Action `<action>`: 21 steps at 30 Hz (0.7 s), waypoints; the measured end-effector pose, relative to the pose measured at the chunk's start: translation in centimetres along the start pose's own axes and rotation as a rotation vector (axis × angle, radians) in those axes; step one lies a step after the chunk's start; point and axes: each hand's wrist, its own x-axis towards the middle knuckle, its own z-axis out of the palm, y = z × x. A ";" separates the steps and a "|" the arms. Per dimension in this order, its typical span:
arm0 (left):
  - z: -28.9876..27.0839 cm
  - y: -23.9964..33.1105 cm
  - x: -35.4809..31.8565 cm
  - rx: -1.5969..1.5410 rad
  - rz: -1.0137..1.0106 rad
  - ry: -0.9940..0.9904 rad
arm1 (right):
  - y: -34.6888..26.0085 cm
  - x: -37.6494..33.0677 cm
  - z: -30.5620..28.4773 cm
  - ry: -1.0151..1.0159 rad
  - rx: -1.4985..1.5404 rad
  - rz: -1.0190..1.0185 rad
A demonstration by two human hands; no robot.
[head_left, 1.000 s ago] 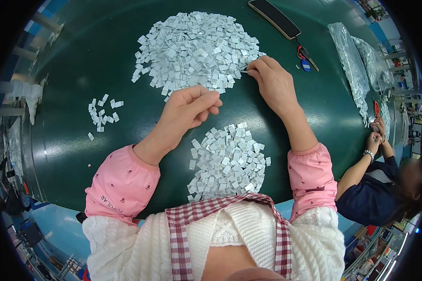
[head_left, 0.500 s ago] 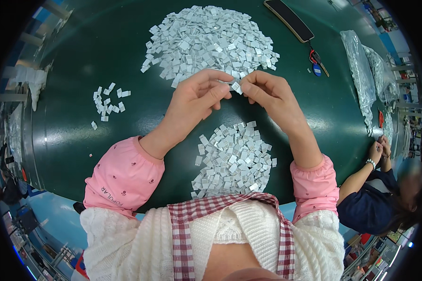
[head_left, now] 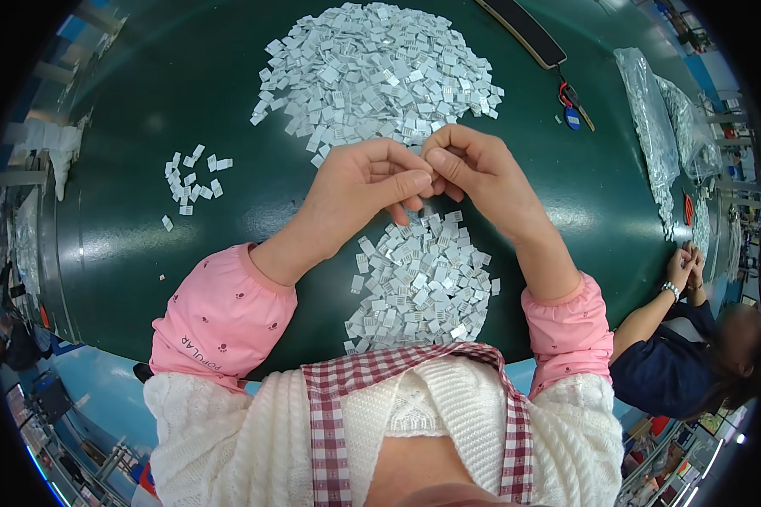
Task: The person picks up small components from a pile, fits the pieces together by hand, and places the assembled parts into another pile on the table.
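Note:
Both hands meet above the green table, between two piles of small flat white pieces with metallic contact stripes, like USB connector boards. The large far pile (head_left: 380, 72) lies just beyond my fingers; the smaller near pile (head_left: 423, 283) spreads between my forearms. My left hand (head_left: 370, 182) is closed, thumb against the curled fingers. My right hand (head_left: 472, 169) pinches with thumb and forefinger, its fingertips touching the left ones. Whatever lies between the fingertips is hidden. Just below them, a blurred pale piece (head_left: 415, 218) shows at the near pile's upper edge.
At left lies a loose cluster of white pieces (head_left: 186, 190). A phone (head_left: 524, 32) with keys and a blue tag (head_left: 572, 117) is at the upper right. Clear plastic bags (head_left: 651, 118) line the right edge, near a co-worker's hands (head_left: 687, 264).
The white connector piece seen between my fingertips half a second ago no longer shows there. My hands have drawn together and slightly nearer to me.

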 end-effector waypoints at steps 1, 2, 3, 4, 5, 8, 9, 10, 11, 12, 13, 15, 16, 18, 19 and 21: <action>0.0 0.1 0.1 0.001 0.010 0.020 | 0.1 0.2 -0.2 0.015 -0.053 -0.043; 0.0 0.1 0.2 0.002 0.019 0.039 | 0.2 0.2 -0.3 0.031 -0.105 -0.085; 0.1 0.1 0.3 0.004 0.028 0.059 | 0.3 0.1 -0.4 0.046 -0.159 -0.127; 0.0 0.1 0.4 0.002 0.021 0.062 | 0.1 0.0 -0.5 0.044 -0.154 -0.121; -0.2 0.2 0.4 0.012 0.027 0.082 | -0.4 -0.2 -0.7 0.007 -0.266 -0.159; -0.4 0.3 0.4 0.042 0.051 0.139 | -1.6 -0.8 -1.1 -0.104 -0.608 -0.282; -0.4 0.3 0.4 0.041 0.049 0.138 | -1.5 -1.0 -1.0 -0.104 -0.607 -0.279; -0.4 0.3 0.4 0.047 0.046 0.140 | -1.4 -1.2 -0.6 -0.120 -0.665 -0.276; -0.4 0.3 0.3 0.054 0.043 0.143 | -1.2 -1.4 -0.2 -0.135 -0.722 -0.273; -0.4 0.3 0.3 0.061 0.041 0.147 | -1.0 -1.5 0.2 -0.152 -0.780 -0.271; -0.4 0.3 0.3 0.067 0.039 0.150 | -0.9 -1.6 0.6 -0.168 -0.837 -0.269; -0.4 0.3 0.4 0.070 0.042 0.146 | -0.3 -1.9 1.4 -0.149 -0.886 -0.305; -0.4 0.2 0.4 0.074 0.045 0.140 | 0.0 -2.0 1.9 -0.128 -0.935 -0.342; -0.4 0.2 0.5 0.082 0.051 0.128 | 0.2 -2.2 2.3 -0.083 -1.032 -0.415; -0.4 0.1 0.4 0.082 0.052 0.130 | 0.1 -2.2 2.3 -0.084 -1.033 -0.417; -0.6 0.0 0.4 0.125 0.068 0.115 | -0.8 -2.0 2.3 -0.070 -0.885 -0.288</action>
